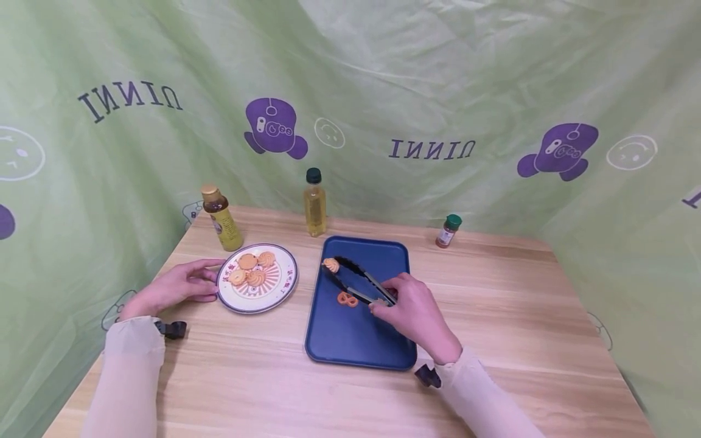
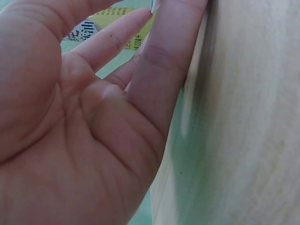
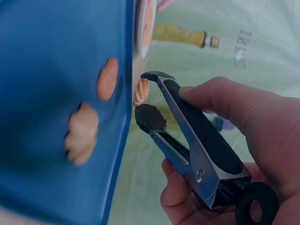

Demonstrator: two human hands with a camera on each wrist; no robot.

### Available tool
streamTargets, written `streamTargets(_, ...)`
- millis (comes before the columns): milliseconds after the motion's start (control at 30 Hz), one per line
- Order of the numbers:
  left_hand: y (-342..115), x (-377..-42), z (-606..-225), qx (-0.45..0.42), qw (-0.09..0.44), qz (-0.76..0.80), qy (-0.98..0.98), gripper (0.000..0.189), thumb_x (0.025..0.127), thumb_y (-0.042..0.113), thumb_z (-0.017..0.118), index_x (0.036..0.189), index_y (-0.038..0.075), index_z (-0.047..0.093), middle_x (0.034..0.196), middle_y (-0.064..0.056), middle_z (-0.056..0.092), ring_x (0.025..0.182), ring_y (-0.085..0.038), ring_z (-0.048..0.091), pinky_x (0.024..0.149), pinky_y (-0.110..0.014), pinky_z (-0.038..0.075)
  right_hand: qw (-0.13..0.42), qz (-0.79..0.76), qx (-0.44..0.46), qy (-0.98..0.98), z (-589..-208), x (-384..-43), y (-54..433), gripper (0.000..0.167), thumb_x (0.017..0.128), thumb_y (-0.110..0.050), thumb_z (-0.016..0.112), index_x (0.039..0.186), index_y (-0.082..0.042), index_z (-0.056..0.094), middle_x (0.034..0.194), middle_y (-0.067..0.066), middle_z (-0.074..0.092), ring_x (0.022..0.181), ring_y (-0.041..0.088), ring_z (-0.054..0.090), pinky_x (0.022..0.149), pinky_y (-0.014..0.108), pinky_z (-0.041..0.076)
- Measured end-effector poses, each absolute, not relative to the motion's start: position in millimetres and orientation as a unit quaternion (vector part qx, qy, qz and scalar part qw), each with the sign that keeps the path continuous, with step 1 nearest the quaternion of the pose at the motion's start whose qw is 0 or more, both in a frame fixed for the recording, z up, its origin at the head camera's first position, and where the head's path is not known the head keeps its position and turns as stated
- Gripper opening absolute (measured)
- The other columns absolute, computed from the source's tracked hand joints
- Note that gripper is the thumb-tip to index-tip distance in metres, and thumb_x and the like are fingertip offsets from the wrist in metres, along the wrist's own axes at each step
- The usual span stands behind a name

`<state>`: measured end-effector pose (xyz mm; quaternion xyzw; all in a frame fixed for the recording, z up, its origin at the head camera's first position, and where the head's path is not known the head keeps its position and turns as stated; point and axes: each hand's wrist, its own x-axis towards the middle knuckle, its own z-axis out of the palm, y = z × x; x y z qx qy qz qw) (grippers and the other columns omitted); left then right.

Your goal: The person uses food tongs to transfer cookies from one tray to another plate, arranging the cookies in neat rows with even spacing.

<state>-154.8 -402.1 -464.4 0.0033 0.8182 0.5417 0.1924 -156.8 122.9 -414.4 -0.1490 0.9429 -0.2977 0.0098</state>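
My right hand (image 1: 413, 310) grips black-and-metal tongs (image 3: 201, 126) over a dark blue tray (image 1: 356, 340). Between the tong tips is a swirled cookie (image 1: 331, 264), seen above the tray's far left part. A pretzel-shaped cookie (image 1: 347, 298) lies on the tray below the tongs. Another cookie (image 3: 82, 133), blurred in the right wrist view, lies on the tray near the right hand. My left hand (image 1: 177, 284) rests at the left rim of a white patterned plate (image 1: 279, 286), fingers loosely extended against it. Several round and swirled cookies (image 1: 255, 278) sit together on the plate's left half.
Behind the plate stands a yellow-labelled bottle (image 1: 226, 225) with a tan cap. A bottle of yellow oil (image 1: 314, 210) stands behind the tray, and a small green-capped jar (image 1: 448, 231) to its right. A green curtain (image 1: 361, 73) hangs beyond the wooden table (image 1: 246, 377).
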Motion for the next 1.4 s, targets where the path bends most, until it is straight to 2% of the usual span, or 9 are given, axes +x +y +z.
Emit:
streamTargets(267,-402,-153,-462,0.010,0.190,0.529,0.827,0.085,0.105,0.011,0.078,0.174,-0.002,0.031,0.149,-0.034,0.057,0.110,-0.002,0.073,0.098,-0.028,0.070,0.011,-0.306,-0.190,0.933,-408,-156,85,0.040,0.085,-0.029,0.094,0.115,-0.004,0.085,0.102,0.006,0.073,0.083,0.020,0.059,0.067,0.030,0.053)
streamTargets(433,-401,-152,-462,0.014,0.190,0.525,0.830,0.085,0.105,0.012,0.078,0.174,-0.003,0.031,0.149,-0.034,0.059,0.110,-0.001,0.074,0.098,-0.027,0.070,0.024,-0.314,-0.216,0.924,-409,-157,67,0.030,0.087,-0.028,0.092,0.107,-0.006,0.085,0.101,0.004,0.072,0.085,0.020,0.061,0.072,0.033,0.055)
streamTargets(600,-402,-153,-463,0.011,0.193,0.531,0.825,0.084,0.105,0.010,0.077,0.174,-0.003,0.030,0.147,-0.034,0.059,0.109,-0.003,0.075,0.099,-0.028,0.070,0.029,-0.311,-0.237,0.920,-409,-159,53,0.029,0.089,-0.028,0.090,0.104,-0.004,0.083,0.099,0.004,0.071,0.086,0.020,0.060,0.076,0.035,0.055)
streamTargets(800,-403,-155,-464,0.005,0.195,0.547,0.814,0.084,0.106,0.007,0.076,0.174,-0.003,0.028,0.146,-0.031,0.058,0.109,-0.005,0.076,0.099,-0.030,0.070,0.018,-0.283,-0.259,0.923,-411,-162,36,0.035,0.087,-0.028,0.089,0.112,-0.004,0.084,0.096,0.004,0.069,0.081,0.019,0.058,0.068,0.031,0.051)
streamTargets(1167,-403,-154,-463,0.009,0.196,0.549,0.812,0.083,0.106,0.005,0.075,0.174,-0.005,0.028,0.146,-0.032,0.058,0.109,-0.005,0.076,0.099,-0.030,0.070,0.000,-0.242,-0.283,0.928,-412,-165,20,0.034,0.086,-0.028,0.091,0.106,-0.001,0.084,0.091,0.005,0.068,0.076,0.020,0.058,0.066,0.034,0.055)
streamTargets(1400,-402,-155,-464,0.008,0.198,0.549,0.812,0.084,0.106,0.006,0.075,0.174,-0.004,0.028,0.146,-0.031,0.059,0.109,-0.005,0.076,0.099,-0.030,0.070,0.006,-0.236,-0.284,0.929,-408,-165,20,0.034,0.085,-0.028,0.092,0.106,-0.002,0.084,0.090,0.005,0.067,0.076,0.019,0.057,0.064,0.031,0.053)
